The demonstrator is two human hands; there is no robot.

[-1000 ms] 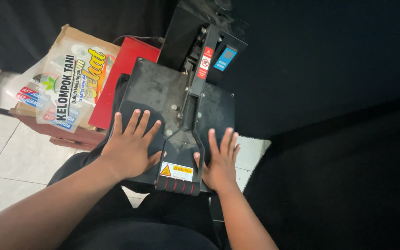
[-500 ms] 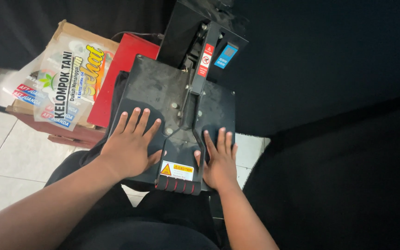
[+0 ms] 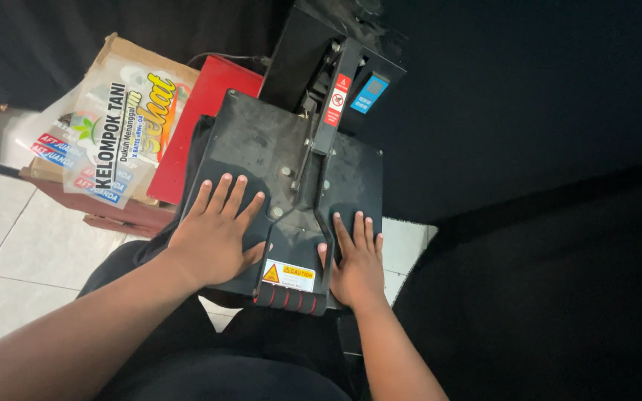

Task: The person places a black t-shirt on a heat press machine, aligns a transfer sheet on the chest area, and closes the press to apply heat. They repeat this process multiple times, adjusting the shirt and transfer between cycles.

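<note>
Both palms are pressed flat, fingers spread, on the black metal heat-press plate (image 3: 284, 178): left hand (image 3: 217, 238), right hand (image 3: 357, 267); nothing is gripped, and the red-ribbed black handle (image 3: 289, 298) lies between them.

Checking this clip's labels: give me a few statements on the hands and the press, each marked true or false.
1. Both hands lie flat on the black heat press. True.
2. The left hand grips the handle. False: it rests palm down on the plate, left of the handle.
3. The right hand lies right of the handle. True.
4. A blue board lies beside the press. False: the board is red.
</note>
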